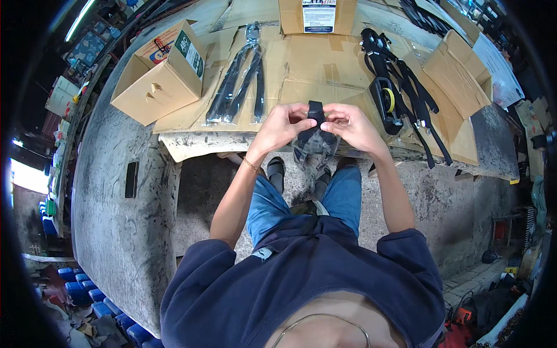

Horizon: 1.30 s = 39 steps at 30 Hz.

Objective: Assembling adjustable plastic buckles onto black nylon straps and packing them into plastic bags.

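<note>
A grey, dark-stained table bends down the left of the frame and spans its upper half. Flattened cardboard covers its upper middle. On the cardboard's left end, in the upper left of the frame, a carton stands with its top open; another open carton stands tilted in the upper right, and a third box with a printed white label is cut off by the top edge. Loose black straps run down from the upper right of centre, their ends reaching the cardboard's near edge. Left of centre lie more black straps in clear plastic, fanned from a gathered top.

At the centre of the frame, by the table's near edge, is a black strap piece with crinkled clear plastic hanging below it. The left hand and right hand pinch it from either side, thumbs nearly meeting on its front. A black tape dispenser sits right of the hands, holding a yellow roll.
</note>
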Each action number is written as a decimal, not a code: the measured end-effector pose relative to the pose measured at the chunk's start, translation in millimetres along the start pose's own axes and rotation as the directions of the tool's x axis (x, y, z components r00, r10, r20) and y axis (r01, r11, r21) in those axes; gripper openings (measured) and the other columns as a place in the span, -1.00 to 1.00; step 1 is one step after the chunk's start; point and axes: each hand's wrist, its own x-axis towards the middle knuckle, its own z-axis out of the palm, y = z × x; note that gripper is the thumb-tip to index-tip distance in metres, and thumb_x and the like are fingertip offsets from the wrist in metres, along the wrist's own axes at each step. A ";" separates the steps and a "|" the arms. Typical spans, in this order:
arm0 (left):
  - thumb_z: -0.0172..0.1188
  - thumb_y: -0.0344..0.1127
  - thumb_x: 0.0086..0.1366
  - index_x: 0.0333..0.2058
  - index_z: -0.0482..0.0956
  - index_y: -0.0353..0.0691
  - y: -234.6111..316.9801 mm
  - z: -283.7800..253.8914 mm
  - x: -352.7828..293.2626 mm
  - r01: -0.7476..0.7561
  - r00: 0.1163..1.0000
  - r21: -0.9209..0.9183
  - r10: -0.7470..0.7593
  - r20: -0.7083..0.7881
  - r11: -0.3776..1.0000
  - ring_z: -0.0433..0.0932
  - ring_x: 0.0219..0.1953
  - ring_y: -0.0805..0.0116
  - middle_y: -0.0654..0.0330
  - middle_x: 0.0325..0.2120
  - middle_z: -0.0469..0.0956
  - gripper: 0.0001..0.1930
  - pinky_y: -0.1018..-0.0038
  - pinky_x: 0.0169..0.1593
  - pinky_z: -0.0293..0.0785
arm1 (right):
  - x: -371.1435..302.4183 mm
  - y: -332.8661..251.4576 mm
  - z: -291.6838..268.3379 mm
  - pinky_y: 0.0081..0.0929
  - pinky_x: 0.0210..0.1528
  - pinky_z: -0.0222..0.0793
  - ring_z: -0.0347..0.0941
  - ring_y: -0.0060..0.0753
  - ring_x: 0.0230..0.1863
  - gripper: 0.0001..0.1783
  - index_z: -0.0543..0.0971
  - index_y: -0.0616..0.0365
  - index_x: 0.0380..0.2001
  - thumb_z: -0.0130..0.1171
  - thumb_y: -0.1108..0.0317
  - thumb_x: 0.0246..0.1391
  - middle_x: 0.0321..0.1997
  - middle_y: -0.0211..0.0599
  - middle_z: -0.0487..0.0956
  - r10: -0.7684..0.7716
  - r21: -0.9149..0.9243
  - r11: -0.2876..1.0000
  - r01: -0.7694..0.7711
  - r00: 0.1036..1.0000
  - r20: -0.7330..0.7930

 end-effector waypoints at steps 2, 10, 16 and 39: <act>0.28 -0.49 0.10 -0.13 0.52 -0.40 4.2 0.6 2.3 -0.049 0.996 -0.098 0.056 0.067 0.994 0.52 -0.33 0.56 0.17 -0.40 0.62 -0.68 0.58 -0.23 0.44 | 1.9 -4.4 -2.1 -0.60 -0.28 0.38 0.41 -0.63 -0.36 -0.62 0.46 0.35 -0.11 0.27 0.49 -0.02 -0.38 -0.36 0.49 -0.029 -0.001 1.000 0.029 0.999 0.018; 0.30 -0.58 0.03 -0.07 0.47 -0.39 14.7 -2.5 6.7 -0.021 0.997 -0.213 0.037 0.072 0.977 0.52 -0.30 0.59 0.18 -0.33 0.63 -0.57 0.60 -0.16 0.44 | 6.9 -13.5 1.1 -0.64 -0.23 0.34 0.38 -0.65 -0.29 -0.56 0.43 0.24 -0.05 0.28 0.52 -0.04 -0.29 -0.46 0.39 -0.103 0.134 0.985 0.113 0.992 -0.074; 0.26 -0.64 0.03 -0.12 0.48 -0.39 36.1 -16.4 7.1 -0.089 0.996 -0.233 0.094 0.011 0.968 0.53 -0.28 0.58 0.23 -0.32 0.61 -0.62 0.60 -0.16 0.45 | -0.6 -9.3 -17.5 -0.60 -0.11 0.31 0.38 -0.64 -0.26 -0.66 0.48 0.24 -0.13 0.27 0.41 0.02 -0.28 -0.47 0.47 -0.039 0.234 0.972 0.007 0.990 0.135; 0.37 -0.51 -0.01 -0.31 0.48 -0.34 106.2 -56.2 8.4 -0.154 0.986 0.188 0.139 0.091 0.970 0.49 -0.37 0.61 0.24 -0.41 0.60 -0.71 0.60 -0.28 0.41 | 24.5 -70.9 7.1 -0.76 -0.35 0.32 0.43 -0.71 -0.38 -0.79 0.58 0.30 -0.26 0.25 0.42 0.05 -0.37 -0.41 0.58 -0.190 0.308 0.920 0.243 0.963 -0.191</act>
